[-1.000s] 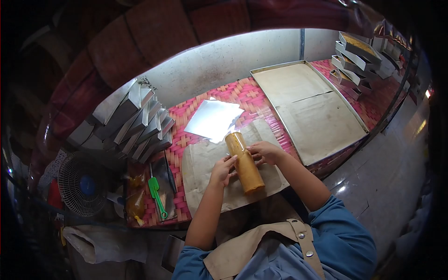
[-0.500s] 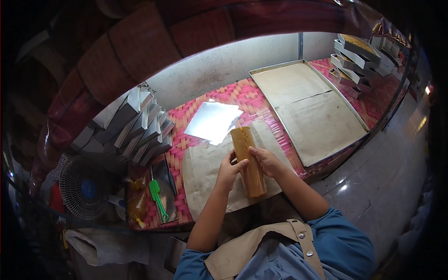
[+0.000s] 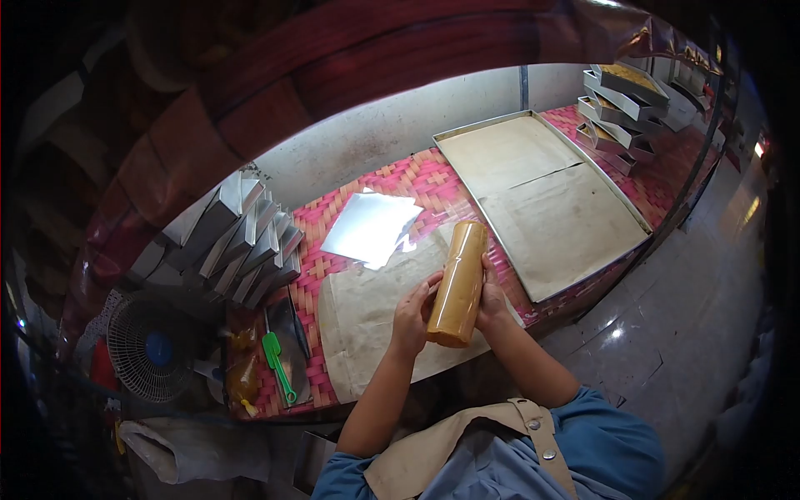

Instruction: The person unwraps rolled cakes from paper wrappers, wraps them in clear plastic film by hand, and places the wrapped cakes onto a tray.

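Between my two hands is a golden-brown roll cake (image 3: 457, 283), its glossy surface seemingly wrapped in clear film. It leans with its far end to the right, above a sheet of brown baking paper (image 3: 354, 333). My left hand (image 3: 411, 315) supports the roll's left side, fingers partly hidden behind it. On the other side my right hand (image 3: 492, 293) is closed against the roll, its fingertips mostly out of sight. Beyond the paper lie shiny square sheets (image 3: 367, 229), stacked unevenly.
A large shallow tray (image 3: 482, 202) lined with brown paper lies at right. Metal tins (image 3: 250, 242) are stacked at left; more tins (image 3: 629, 96), some with cake, stand far right. A green spatula (image 3: 278, 367), a tied bag (image 3: 243, 379) and a fan (image 3: 150, 346) are at lower left.
The roll has swung from leaning left to leaning right, its near end moving left. My right thumb has left its top for the side. The whole view has shifted slightly.
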Motion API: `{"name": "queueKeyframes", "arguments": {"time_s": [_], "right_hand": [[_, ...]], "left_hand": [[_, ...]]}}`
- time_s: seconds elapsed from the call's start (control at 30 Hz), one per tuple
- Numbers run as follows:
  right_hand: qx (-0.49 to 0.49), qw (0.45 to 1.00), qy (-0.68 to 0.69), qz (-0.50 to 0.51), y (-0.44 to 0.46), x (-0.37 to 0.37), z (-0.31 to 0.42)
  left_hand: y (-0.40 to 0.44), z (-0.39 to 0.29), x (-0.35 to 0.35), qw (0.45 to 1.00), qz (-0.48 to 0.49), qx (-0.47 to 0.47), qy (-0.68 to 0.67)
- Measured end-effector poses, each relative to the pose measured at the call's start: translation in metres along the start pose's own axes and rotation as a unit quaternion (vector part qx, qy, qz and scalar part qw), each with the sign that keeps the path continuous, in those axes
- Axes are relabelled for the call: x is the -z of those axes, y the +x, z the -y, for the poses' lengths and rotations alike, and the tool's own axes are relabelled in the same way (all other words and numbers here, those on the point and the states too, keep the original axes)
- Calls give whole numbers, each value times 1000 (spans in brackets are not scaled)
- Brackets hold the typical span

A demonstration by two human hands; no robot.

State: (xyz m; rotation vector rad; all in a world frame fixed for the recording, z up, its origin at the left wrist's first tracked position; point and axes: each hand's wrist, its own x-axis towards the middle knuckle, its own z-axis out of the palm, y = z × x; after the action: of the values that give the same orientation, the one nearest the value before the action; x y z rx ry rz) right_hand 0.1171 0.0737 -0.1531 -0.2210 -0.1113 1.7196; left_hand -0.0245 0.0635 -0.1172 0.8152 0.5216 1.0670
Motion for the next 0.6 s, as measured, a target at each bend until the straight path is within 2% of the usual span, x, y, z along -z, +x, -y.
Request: {"name": "queueKeyframes", "arguments": {"time_s": [0.03, 0.1, 0.23, 0.3, 0.33, 0.37, 0.47, 0.53, 0.6], "right_hand": [[3, 1000, 1, 1, 0, -3, 5], [18, 1000, 22, -4, -1, -5, 15], [36, 998, 46, -2, -1, -16, 36], [58, 996, 57, -18, -1, -22, 43], [63, 996, 55, -17, 0, -23, 46], [65, 997, 52, 7, -1, -23, 49], [97, 995, 15, 22, -6, -21, 65], [127, 992, -16, 16, -8, -21, 81], [160, 980, -109, 36, -10, -26, 111]], "left_hand": [[-3, 0, -3, 998, 8, -6, 56], [-11, 4, -1, 997, 12, -20, 70], [-17, 25, 12, 996, -45, 36, 66], [-18, 26, 4, 969, 18, 176, -175], [-16, 27, 2, 965, 60, 189, -170], [-14, 27, -1, 964, 65, 191, -171], [-12, 21, -14, 976, -30, 158, -146], [-11, 20, -13, 981, -29, 136, -134], [-12, 21, -4, 983, -16, 105, -147]]}}
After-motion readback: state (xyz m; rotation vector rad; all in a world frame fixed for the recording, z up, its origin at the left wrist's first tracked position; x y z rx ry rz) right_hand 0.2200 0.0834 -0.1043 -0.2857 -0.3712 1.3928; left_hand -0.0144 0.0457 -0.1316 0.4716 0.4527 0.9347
